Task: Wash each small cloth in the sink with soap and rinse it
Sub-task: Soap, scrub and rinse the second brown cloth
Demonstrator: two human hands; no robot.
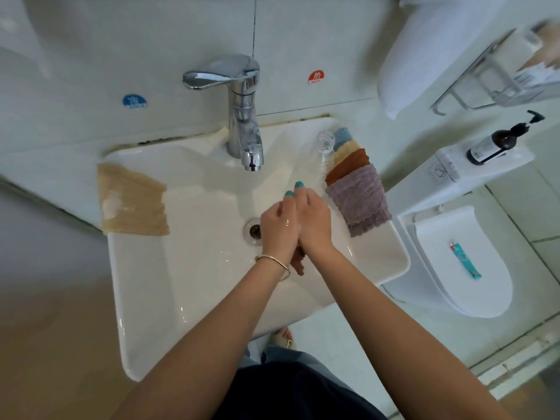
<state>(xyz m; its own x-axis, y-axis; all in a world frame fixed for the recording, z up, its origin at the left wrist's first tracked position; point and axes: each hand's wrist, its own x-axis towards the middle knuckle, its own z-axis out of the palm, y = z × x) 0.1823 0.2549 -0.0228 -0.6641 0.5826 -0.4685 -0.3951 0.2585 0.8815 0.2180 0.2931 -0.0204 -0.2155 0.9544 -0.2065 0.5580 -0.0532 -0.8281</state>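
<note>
Over the white sink [145, 283], my left hand [278, 228] and my right hand [313, 219] press together, both gripping a small brown cloth [298, 263]. Only a dark end of that cloth shows, hanging below my wrists. The hands are just right of the drain [254, 231], below the chrome tap [242, 116]. No water runs from the spout. A tan cloth [133, 201] with white suds on it lies over the sink's left rim. A stack of cloths [357, 195], purple on top, then rust, yellow and blue, lies on the right rim.
A clear plastic bottle [324, 153] lies on the rim beside the stack. A toilet [460, 262] stands to the right with a teal tube [465, 260] on its lid and a dark pump bottle [497, 144] on the tank. A metal rack [491, 77] hangs on the wall.
</note>
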